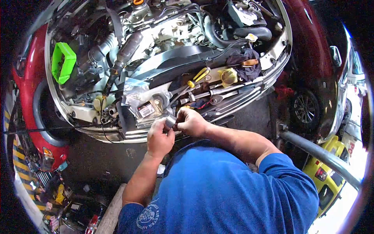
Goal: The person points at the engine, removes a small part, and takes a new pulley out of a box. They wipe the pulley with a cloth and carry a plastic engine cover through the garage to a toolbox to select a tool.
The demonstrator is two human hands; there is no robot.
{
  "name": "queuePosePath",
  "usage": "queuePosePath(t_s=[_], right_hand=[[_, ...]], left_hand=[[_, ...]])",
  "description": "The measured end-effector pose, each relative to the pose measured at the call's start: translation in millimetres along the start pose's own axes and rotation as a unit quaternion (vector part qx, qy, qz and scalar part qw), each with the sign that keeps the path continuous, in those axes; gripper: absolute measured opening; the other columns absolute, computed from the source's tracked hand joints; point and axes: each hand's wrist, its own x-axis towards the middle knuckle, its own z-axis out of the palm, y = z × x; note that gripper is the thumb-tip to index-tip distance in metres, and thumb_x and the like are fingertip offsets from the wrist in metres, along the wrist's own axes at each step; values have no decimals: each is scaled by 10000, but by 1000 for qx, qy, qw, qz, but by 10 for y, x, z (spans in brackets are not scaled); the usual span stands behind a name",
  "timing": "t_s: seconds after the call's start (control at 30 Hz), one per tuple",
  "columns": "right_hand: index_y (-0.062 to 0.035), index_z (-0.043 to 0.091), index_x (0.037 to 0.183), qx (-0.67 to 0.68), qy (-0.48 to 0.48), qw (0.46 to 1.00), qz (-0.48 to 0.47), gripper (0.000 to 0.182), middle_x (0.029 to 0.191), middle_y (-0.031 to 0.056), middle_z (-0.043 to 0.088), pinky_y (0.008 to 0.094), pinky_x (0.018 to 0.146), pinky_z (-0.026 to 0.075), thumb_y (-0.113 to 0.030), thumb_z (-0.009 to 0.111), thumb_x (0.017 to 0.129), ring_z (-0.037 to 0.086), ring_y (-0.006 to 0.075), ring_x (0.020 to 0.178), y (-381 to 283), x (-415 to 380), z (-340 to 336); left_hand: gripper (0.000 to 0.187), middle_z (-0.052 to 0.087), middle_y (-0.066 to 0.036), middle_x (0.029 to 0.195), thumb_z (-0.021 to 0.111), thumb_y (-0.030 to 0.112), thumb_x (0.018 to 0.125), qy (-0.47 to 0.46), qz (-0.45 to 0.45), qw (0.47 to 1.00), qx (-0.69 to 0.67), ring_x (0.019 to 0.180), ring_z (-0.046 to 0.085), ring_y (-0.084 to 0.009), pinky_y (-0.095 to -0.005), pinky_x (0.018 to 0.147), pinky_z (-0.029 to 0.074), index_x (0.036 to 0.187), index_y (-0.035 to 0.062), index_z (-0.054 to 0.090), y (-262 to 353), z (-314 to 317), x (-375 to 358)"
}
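My left hand (160,136) is closed around a short grey metal cylinder (170,121) in front of the car's bumper. Beside it, my right hand (191,123) has its fingers pinched together at the cylinder's right end; what lies between those fingertips is hidden. Just beyond my hands, clear plastic bags (135,93) lie on the front of the engine bay, one with a labelled packet (146,110) in it. To the right of the bags rest a yellow-handled screwdriver (199,77) and a ratchet (223,96) among other metal tools.
The open engine bay (171,31) fills the top. A green tray (63,62) sits at its left, and a dark cloth (246,64) with an orange-handled tool (249,62) at its right. A red car (37,89) stands left. A metal post (319,156) crosses the right side.
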Motion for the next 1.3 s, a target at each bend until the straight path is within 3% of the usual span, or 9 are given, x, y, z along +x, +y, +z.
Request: queuePosePath(t_s=[0.4,0.57,0.63,0.8,0.9,1.03,1.1,1.17,1.3], right_hand=[[11,510,1110,237,-36,965,107,448,909,114,613,293,697,497,-113,674,713,598,157,780,-69,57,-263],[-11,474,1182,184,-15,979,87,515,978,79,602,287,750,509,-13,670,706,617,176,868,-171,101,-370],[-16,471,1217,299,-92,948,60,520,1032,63,592,296,774,506,-21,657,732,603,170,915,-291,120,-459],[-44,536,1181,378,-108,919,43,482,944,12,593,250,680,475,-295,714,810,553,101,778,-570,68,-602],[-31,518,1202,330,-82,940,7,530,942,17,592,250,681,477,-283,736,790,553,102,779,-746,82,-752],[26,460,1250,288,-13,955,-76,615,1030,53,604,254,712,482,-236,747,774,554,96,865,-614,240,-819],[18,454,1256,281,-1,956,-86,623,1050,63,604,251,688,489,-243,748,773,558,95,861,-636,294,-864],[-17,448,1269,232,30,969,-76,654,1040,64,606,241,649,493,-266,768,757,565,94,831,-719,298,-919],[-47,464,1242,218,60,972,-66,622,1026,58,609,247,647,505,-256,782,750,568,93,842,-857,340,-976]], left_hand=[[332,612,-178,915,609,55,687,-86,8,995,-46,837,603,-364,-399,734,502,1014,6,585,83,-17,411],[369,616,-169,948,600,47,654,-92,78,990,-73,845,614,-343,-397,752,505,1022,27,618,149,-1,640],[381,613,-159,968,590,38,637,-91,90,989,-67,856,612,-343,-404,752,505,1016,37,628,182,7,729],[395,599,-145,1015,601,42,612,-98,159,982,-7,890,589,-349,-424,791,485,1006,62,627,339,-20,951],[410,600,-141,1031,662,48,623,-92,169,981,-12,921,586,-352,-422,805,482,1026,69,591,347,43,1067],[549,580,-167,1135,784,179,707,41,130,991,11,1024,575,-357,-418,875,469,1171,78,509,436,196,1152],[540,580,-179,1149,755,207,763,26,101,993,47,1039,592,-324,-389,884,476,1207,57,487,464,232,1225],[512,579,-171,1164,716,182,805,-53,-69,988,-128,1053,592,-290,-365,884,477,1233,51,468,540,272,1222],[474,602,-143,1144,670,168,849,-65,-53,988,-129,1029,604,-251,-347,875,483,1254,56,449,447,360,1361]])
